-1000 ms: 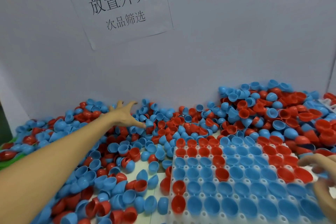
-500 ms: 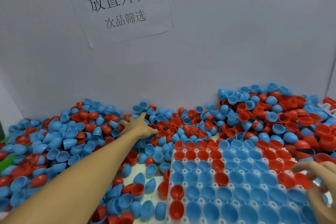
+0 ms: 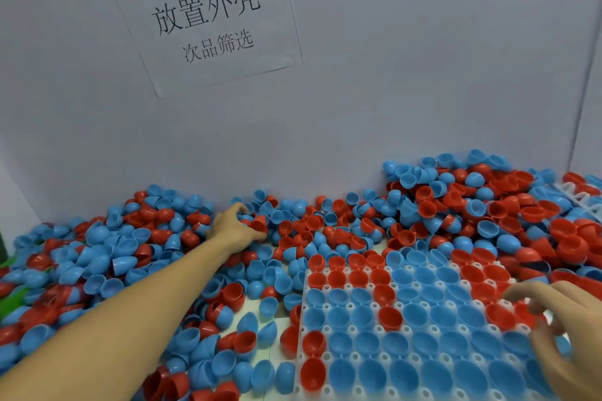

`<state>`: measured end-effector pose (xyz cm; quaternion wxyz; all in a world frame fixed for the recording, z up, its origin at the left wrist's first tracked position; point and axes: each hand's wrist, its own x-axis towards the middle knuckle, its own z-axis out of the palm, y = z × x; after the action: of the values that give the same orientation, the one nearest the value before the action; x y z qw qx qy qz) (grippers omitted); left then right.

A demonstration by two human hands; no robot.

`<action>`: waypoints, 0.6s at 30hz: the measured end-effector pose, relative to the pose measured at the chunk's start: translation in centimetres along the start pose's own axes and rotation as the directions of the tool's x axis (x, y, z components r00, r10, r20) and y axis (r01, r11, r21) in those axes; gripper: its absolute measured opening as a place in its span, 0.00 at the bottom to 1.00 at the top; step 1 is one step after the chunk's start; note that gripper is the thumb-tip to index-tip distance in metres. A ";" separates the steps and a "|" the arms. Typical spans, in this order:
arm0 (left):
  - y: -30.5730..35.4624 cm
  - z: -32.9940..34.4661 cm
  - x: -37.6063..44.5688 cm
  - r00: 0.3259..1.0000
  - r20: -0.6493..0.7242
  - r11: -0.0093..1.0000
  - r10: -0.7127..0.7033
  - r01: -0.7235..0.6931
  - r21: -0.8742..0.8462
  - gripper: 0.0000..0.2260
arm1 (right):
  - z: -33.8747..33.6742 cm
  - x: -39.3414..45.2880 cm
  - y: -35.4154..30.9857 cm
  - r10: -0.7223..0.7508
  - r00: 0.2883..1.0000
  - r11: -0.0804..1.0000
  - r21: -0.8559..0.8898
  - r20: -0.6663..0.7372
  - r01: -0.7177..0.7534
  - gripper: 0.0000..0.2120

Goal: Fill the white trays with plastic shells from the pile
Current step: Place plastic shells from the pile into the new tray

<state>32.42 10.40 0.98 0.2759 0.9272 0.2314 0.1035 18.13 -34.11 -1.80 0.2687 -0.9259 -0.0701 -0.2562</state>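
Left hand (image 3: 235, 227) extended into shell pile (image 3: 136, 247), pinching red shell (image 3: 259, 224). Right hand (image 3: 550, 316) loosely curled over white tray (image 3: 350, 306), apparently empty. Risk: weak pinch drops shell; forearm sweep scatters pile.

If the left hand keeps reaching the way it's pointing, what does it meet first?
The left hand points away into the pile. It would likely push through the blue and red shells right ahead, then meet the grey wall; depth is unclear.

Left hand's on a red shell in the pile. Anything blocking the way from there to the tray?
Nothing visible stands above the path. Between the left hand with its red shell and the white tray lie only loose shells, low enough to lift over.
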 end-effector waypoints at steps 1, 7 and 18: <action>-0.1 -0.4 0.0 1.000 -0.002 0.995 -0.016 0.016 -0.100 0.25 | 0.0 0.1 -0.1 0.003 1.000 1.000 0.010 0.004 -0.003 0.37; 0.3 -3.2 -1.2 0.974 0.158 0.728 -0.165 0.228 -0.647 0.25 | -0.2 0.2 -0.6 -0.016 1.000 0.997 0.072 0.003 0.016 0.40; 1.7 -5.4 -8.5 0.921 0.357 -0.121 -0.159 0.341 -0.932 0.11 | -1.0 -0.1 -1.9 -0.071 0.997 0.992 0.099 -0.018 0.072 0.28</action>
<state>23.93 7.50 5.85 0.8877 0.3750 0.2358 0.1255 17.04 -33.02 -0.24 0.3054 -0.9064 -0.1140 -0.2688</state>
